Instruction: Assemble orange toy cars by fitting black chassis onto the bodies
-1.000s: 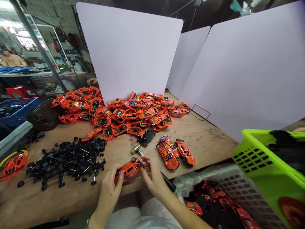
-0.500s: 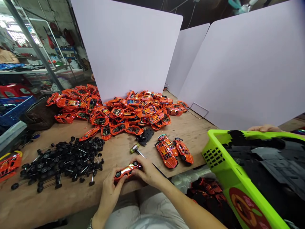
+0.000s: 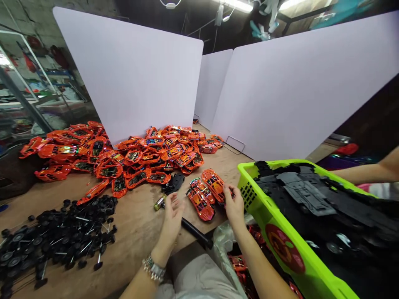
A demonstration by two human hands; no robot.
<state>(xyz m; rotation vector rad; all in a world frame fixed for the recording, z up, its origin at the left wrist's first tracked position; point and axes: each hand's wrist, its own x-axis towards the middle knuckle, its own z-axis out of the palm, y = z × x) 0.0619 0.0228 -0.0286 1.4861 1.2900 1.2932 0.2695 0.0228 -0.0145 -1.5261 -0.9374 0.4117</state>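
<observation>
My left hand hovers above the hammer, fingers loosely curled and apart, holding nothing. The hammer's black handle points toward the table's front edge, and its yellowish head shows beyond my left hand. My right hand has its fingers closed at the right side of the grouped toy cars, on an orange toy car; my fingers partly cover that spot. Another orange toy car lies just left of it. Behind the hammer rests a black car base.
Orange car shells form a heap at the back, before white partitions. Black wheels on axles are piled left. A green basket of black car bases stands right, with another person's arm behind it. A bag with red parts sits below.
The toy car held in both hands has left them. My right hand has moved right to the grouped cars; my left hand is now separate and empty. The view has turned right.
</observation>
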